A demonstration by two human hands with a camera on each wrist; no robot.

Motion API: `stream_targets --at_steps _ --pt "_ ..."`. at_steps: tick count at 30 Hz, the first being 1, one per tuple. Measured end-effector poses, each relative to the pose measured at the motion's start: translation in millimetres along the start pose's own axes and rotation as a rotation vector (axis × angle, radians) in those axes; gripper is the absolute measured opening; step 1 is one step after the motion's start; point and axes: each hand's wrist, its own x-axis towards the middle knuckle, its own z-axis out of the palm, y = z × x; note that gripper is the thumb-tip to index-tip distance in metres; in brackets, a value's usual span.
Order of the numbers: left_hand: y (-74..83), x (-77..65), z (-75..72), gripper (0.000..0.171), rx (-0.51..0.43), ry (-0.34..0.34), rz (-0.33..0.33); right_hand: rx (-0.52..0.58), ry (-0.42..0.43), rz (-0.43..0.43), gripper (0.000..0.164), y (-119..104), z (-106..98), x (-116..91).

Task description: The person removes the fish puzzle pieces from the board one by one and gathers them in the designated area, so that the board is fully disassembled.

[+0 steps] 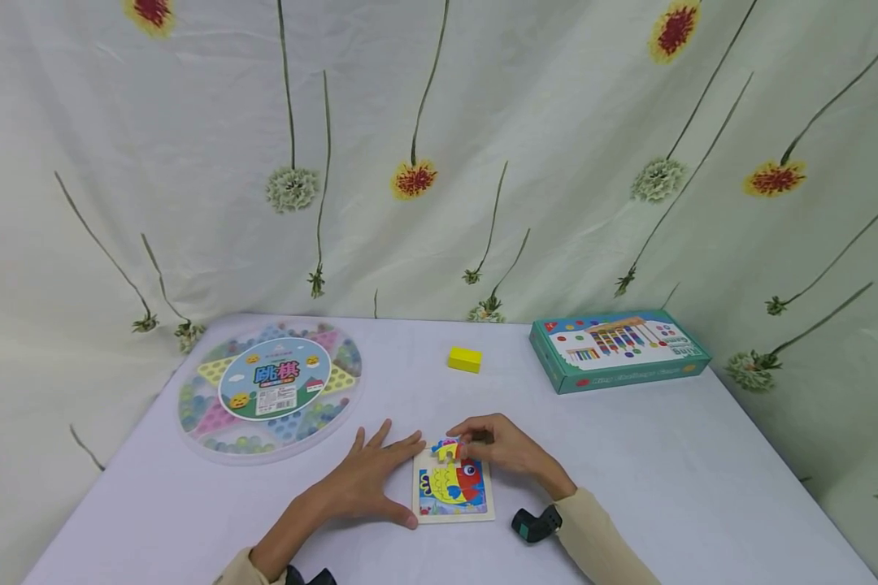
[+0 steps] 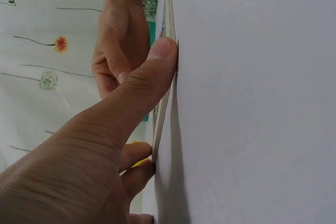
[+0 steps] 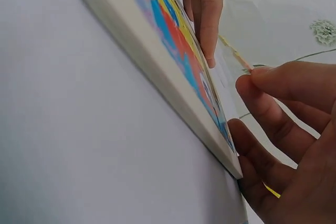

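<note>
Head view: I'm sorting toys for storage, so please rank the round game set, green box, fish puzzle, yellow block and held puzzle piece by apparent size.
1. Round game set
2. Green box
3. Fish puzzle
Unranked: yellow block and puzzle piece; both look small, and the piece is partly hidden.

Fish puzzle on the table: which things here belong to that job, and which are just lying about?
Part of the job:
- fish puzzle
- loose piece
- left hand, touching the puzzle
- right hand, pinching the piece

Just lying about:
- yellow block
- green box
- round game set
</note>
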Motion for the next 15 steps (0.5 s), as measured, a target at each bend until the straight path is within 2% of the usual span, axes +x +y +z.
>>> stream_targets --at_steps 3,15 --pt "0.0 0.2 0.7 0.102 0.000 0.000 -0.003 -0.027 0.022 0.000 0.029 12.2 -2.8 1.9" --pt "1.8 -0.9 0.7 0.102 -0.021 0.010 -0.009 -0.054 0.088 -0.005 0.027 15.1 -27.3 -16.0"
